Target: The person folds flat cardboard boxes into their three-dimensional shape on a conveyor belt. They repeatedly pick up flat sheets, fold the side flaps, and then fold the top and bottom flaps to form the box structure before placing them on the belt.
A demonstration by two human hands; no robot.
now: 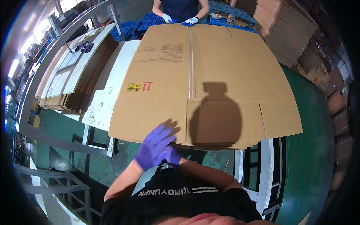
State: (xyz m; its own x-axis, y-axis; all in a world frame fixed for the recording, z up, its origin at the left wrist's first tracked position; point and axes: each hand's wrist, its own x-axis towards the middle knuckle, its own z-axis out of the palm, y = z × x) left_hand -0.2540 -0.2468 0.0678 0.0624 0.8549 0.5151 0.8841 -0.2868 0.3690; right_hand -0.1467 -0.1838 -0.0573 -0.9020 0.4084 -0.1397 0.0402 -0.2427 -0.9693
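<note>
A wide stack of flattened cardboard boxes (225, 63) lies in front of me, its top sheet brown with a pale taped seam, a yellow label and red arrow marks. My left hand (154, 146), in a purple glove, is held at the near edge of the stack with its fingers stretched out and nothing in them. Against its palm side, near the heel, rests my right hand (171, 156), gloved in purple too. The right fingers are mostly hidden behind the left hand, so their grip cannot be made out.
Across the stack a person's white-and-blue gloved hands (191, 21) rest at the far edge. To the left, boards (82, 67) are piled on a white table (112, 80) beside a grey metal frame (23, 101). Tall cardboard stacks (283, 28) and blue pallets (240, 15) stand behind.
</note>
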